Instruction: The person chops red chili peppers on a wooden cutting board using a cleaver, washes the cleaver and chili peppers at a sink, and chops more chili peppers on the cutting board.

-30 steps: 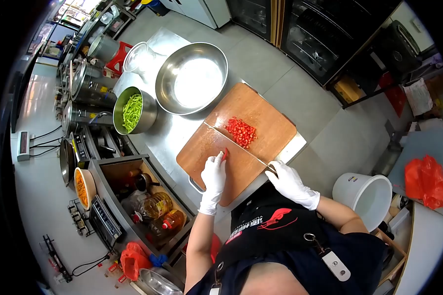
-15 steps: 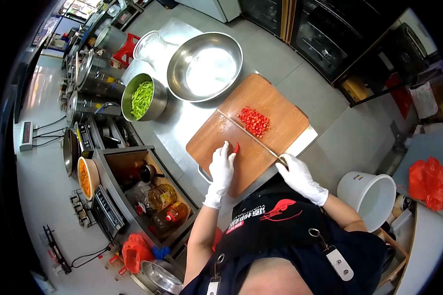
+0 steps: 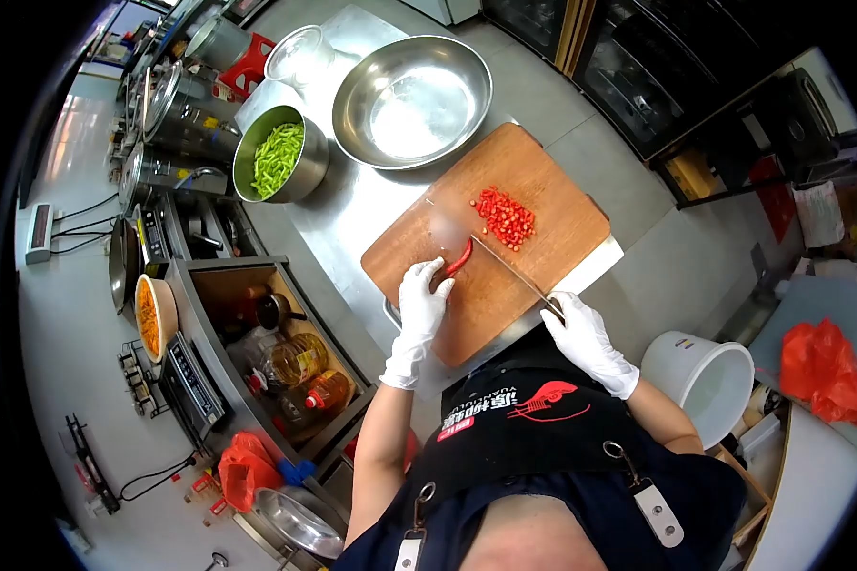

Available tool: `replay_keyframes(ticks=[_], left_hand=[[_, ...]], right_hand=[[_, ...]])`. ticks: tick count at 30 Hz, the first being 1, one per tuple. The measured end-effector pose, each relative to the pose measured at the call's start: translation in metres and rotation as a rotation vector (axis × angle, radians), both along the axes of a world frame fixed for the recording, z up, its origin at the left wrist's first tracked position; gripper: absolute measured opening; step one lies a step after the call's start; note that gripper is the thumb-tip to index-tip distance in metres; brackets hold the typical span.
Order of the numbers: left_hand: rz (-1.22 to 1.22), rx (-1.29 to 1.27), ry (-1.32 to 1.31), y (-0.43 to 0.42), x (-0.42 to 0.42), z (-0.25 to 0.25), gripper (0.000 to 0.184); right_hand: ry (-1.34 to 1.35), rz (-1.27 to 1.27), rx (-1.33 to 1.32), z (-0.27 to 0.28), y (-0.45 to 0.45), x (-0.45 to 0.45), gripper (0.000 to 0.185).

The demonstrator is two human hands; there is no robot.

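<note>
My left hand (image 3: 421,306), in a white glove, pinches the near end of a red chili pepper (image 3: 460,258) over the wooden cutting board (image 3: 405,243). My right hand (image 3: 587,341), also gloved, is wrapped round the handle of a knife (image 3: 514,272). The blade is seen nearly edge-on, its tip close to the chili's far end; whether they touch I cannot tell. Beyond the blade, chopped red chili (image 3: 505,217) lies in a pile on the board.
A wide steel basin (image 3: 348,119) and a steel pot (image 3: 307,162) of cut green pieces stand on the steel table (image 3: 319,214) behind the board. A clear container (image 3: 298,55) is beside them. At right stands a white bucket (image 3: 671,381); an open drawer (image 3: 221,295) with bottles is at left.
My left hand has taken the chili up to the knife, so more of it shows. The knife has drawn back toward me and turned more edge-on. The camera view has shifted slightly.
</note>
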State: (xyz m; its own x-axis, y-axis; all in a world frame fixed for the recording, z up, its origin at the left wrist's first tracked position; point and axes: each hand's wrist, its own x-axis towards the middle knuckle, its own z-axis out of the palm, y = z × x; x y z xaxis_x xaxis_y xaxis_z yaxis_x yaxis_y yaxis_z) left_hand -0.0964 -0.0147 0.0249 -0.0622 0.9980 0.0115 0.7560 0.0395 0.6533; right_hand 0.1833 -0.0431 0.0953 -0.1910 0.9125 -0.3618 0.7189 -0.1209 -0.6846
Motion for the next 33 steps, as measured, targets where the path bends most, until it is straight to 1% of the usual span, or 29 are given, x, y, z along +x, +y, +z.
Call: replay_keyframes(ticks=[1,2,5,6,10,13,14,17,21,23,25,28,31,32,33], left_hand=[[-0.012,-0.002,0.021,0.0,0.0,0.002,0.039],[-0.037,0.093,0.098,0.002,0.002,0.002,0.031],[-0.089,0.103,0.201,0.013,0.005,0.006,0.022],[-0.107,0.168,0.224,0.016,0.005,0.003,0.015],[-0.075,0.106,0.12,0.021,-0.007,-0.005,0.015],[0.07,0.018,-0.198,0.017,-0.015,-0.006,0.015],[0.086,0.03,-0.186,0.014,-0.019,-0.005,0.019],[0.131,-0.008,0.054,-0.002,-0.026,0.007,0.021],[0.08,0.067,0.31,-0.02,-0.024,0.002,0.018],[0.097,0.085,0.312,-0.022,-0.024,-0.001,0.016],[0.12,0.08,0.289,-0.024,-0.02,0.006,0.016],[0.124,0.149,0.247,-0.031,-0.003,0.024,0.016],[0.038,0.034,0.302,-0.033,0.006,0.013,0.022],[0.029,-0.017,0.335,-0.033,0.008,0.007,0.03],[0.035,-0.005,0.369,-0.031,0.013,0.009,0.031]], right_hand=[[0.0,0.009,0.009,0.0,0.001,0.0,0.03],[0.0,0.018,0.017,0.0,0.002,0.0,0.029],[-0.001,0.033,0.042,-0.006,0.003,0.003,0.029],[-0.001,0.034,0.052,-0.008,0.004,0.004,0.029],[-0.017,0.047,-0.01,-0.005,0.009,0.007,0.029],[-0.013,0.05,-0.021,-0.004,0.011,0.007,0.028],[-0.01,0.049,-0.017,-0.003,0.011,0.007,0.028],[-0.004,0.048,0.0,-0.002,0.011,0.007,0.028],[-0.002,0.064,0.004,-0.005,0.011,0.009,0.028],[-0.005,0.073,-0.002,-0.003,0.013,0.009,0.028],[-0.01,0.074,-0.005,-0.001,0.014,0.01,0.028],[0.001,0.076,0.061,-0.009,0.013,0.013,0.028],[0.0,0.084,0.022,-0.007,0.014,0.013,0.03],[0.001,0.082,0.033,-0.008,0.013,0.013,0.03],[0.0,0.079,0.045,-0.009,0.012,0.013,0.03]])
